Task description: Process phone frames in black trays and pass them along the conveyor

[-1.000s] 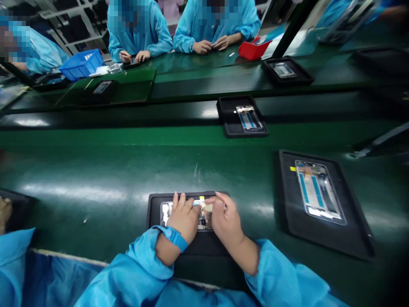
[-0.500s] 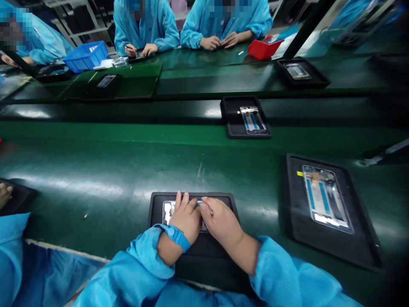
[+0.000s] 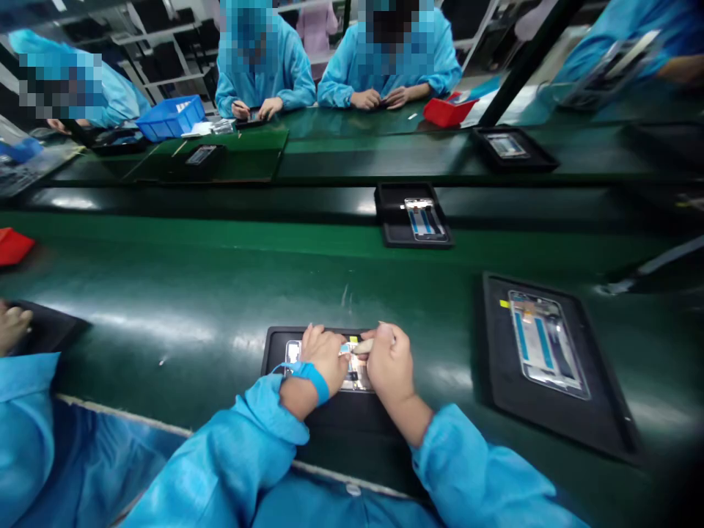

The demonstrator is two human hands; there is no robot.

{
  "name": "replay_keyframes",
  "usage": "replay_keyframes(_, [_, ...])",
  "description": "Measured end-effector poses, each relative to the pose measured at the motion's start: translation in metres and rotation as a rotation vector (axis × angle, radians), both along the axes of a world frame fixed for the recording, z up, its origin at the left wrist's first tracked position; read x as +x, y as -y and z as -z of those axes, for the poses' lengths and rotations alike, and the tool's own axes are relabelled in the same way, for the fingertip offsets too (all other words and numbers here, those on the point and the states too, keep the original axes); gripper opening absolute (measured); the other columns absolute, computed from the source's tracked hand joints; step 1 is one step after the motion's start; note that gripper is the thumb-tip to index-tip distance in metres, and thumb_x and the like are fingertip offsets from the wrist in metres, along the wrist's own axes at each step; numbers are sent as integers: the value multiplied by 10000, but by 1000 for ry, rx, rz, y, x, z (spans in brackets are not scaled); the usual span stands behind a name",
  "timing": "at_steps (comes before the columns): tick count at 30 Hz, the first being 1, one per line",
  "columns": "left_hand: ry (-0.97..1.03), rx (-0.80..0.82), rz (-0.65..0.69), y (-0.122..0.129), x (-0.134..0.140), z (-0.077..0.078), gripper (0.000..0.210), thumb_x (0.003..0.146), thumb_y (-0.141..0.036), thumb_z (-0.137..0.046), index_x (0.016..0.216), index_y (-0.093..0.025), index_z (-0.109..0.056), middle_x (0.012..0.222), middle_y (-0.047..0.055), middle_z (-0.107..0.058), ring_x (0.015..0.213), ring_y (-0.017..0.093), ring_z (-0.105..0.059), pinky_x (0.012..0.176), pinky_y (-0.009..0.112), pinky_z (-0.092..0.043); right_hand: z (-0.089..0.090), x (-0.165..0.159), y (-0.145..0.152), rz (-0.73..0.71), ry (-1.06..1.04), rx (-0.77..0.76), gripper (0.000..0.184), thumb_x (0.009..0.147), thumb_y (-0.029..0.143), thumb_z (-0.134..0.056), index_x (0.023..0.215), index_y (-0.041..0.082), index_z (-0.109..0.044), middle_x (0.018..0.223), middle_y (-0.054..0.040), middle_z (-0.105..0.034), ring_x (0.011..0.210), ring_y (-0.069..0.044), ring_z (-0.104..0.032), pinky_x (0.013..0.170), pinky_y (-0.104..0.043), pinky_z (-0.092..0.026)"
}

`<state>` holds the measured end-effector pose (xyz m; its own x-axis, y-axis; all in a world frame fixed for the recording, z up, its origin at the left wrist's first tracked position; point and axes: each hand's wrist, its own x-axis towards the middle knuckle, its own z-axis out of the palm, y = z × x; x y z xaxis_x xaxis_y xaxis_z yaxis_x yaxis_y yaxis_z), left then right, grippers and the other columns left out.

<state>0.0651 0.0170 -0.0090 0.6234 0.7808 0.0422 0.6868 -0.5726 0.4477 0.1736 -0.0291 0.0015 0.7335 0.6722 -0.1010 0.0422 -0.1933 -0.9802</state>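
Hands together again: our left hand [image 3: 322, 353] steadies the phone frame [image 3: 352, 370]; our right hand [image 3: 389, 363] has lifted, pinching a small part.

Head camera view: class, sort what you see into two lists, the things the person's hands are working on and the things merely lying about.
In hand:
left hand
right hand
open silver phone frame
black rectangular tray under it

Lying about:
second black tray with phone frame, at right
third black tray on the far belt
blue plastic bin
red plastic box

bare hands, baggy blue smock sleeves [image 3: 231, 455], blue strap [image 3: 312, 378] on l wrist.
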Motion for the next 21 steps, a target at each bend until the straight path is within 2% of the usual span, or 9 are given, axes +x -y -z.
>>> replay_keyframes(4, [48, 35, -118, -12, -5, -2, 292, 780, -180, -463, 1063, -171, -537, 951, 58, -616, 974, 198, -519, 953, 417, -359, -1, 3, -3, 9, -177, 31, 512, 755, 660, -387, 903, 172, -438, 659, -17, -595, 468, -164, -571, 403, -259, -465])
replay_keyframes(6, [17, 92, -209, -26, -19, -8, 333, 817, -206, -404, 1130, -147, -500, 1052, 102, -579, 1022, 214, -497, 937, 414, -365, -5, 11, -3, 35, -257, 30, 497, 755, 642, -416, 918, 172, -435, 602, 3, -587, 458, -164, -569, 428, -261, -469])
replay_keyframes(8, [-131, 89, -252, -41, -36, -15, 385, 828, -286, -409, 1181, -146, -468, 1175, 129, -507, 1116, 259, -426, 948, 441, -332, -11, 26, -2, 67, -320, 34, 461, 754, 589, -469, 950, 173, -438, 557, 25, -574, 473, -162, -573, 482, -266, -484])
replay_keyframes(10, [-305, 4, -223, -54, -53, -20, 380, 825, -353, -426, 1150, -173, -506, 1171, 110, -518, 1108, 266, -435, 938, 422, -334, -16, 45, 0, 94, -370, 20, 417, 743, 521, -519, 967, 176, -449, 550, 34, -564, 484, -157, -570, 495, -264, -487])
replay_keyframes(12, [-393, -93, -147, -62, -65, -24, 313, 834, -375, -419, 1041, -207, -582, 1036, 64, -601, 1008, 224, -512, 893, 348, -373, -21, 64, 0, 119, -388, -36, 351, 737, 454, -539, 943, 179, -471, 567, 30, -562, 469, -148, -553, 452, -248, -471])
replay_keyframes(14, [-414, -120, -129, -68, -76, -25, 281, 844, -375, -403, 921, -224, -627, 905, 36, -644, 919, 194, -560, 842, 295, -398, -22, 81, -1, 160, -358, -81, 298, 737, 418, -537, 909, 179, -492, 595, 18, -563, 467, -138, -540, 423, -235, -454])
replay_keyframes(16, [-449, -125, -183, -75, -91, -25, 308, 854, -373, -371, 870, -211, -633, 866, 49, -654, 884, 198, -582, 800, 287, -415, -21, 93, -6, 196, -301, -91, 296, 741, 425, -527, 904, 178, -506, 633, 3, -571, 479, -137, -537, 418, -236, -447])
replay_keyframes(19, [-520, -114, -364, -96, -129, -27, 389, 866, -359, -292, 880, -157, -624, 848, 111, -656, 825, 240, -608, 717, 326, -449, -16, 104, -17, 189, -159, -137, 357, 757, 483, -496, 940, 177, -523, 708, -27, -597, 492, -151, -543, 426, -264, -445])
replay_keyframes(21, [-557, -97, -535, -115, -161, -30, 431, 860, -339, -251, 834, -125, -625, 743, 126, -653, 723, 259, -620, 638, 347, -465, -12, 110, -29, 147, 0, -233, 374, 785, 497, -453, 960, 178, -541, 762, -51, -617, 517, -175, -559, 465, -301, -455])
